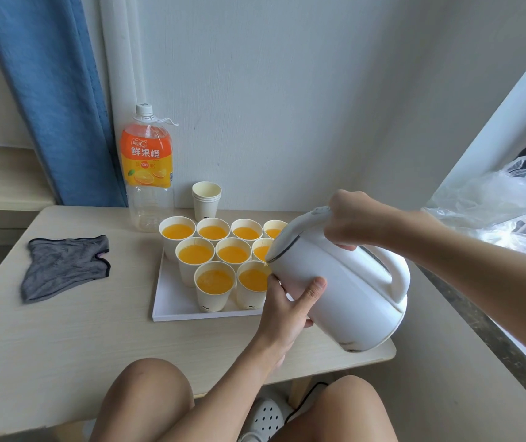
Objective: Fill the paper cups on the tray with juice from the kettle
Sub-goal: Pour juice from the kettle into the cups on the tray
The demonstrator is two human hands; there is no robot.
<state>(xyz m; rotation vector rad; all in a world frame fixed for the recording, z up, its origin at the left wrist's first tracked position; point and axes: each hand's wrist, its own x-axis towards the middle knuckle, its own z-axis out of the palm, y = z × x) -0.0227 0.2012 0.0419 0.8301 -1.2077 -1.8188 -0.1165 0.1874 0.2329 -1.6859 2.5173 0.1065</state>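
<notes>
The kettle (pixel 344 288) hides the right side of the tray (pixel 172 303) — rightmost cups (pixel 273 228) only partly visible.

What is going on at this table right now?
A person holds a white kettle tilted over the paper cups on the tray, spout above the front right cup. The right hand grips its handle; the left hand steadies its body. Every cup in view already holds orange juice. A nearly empty juice bottle and spare cups stand behind.
</notes>
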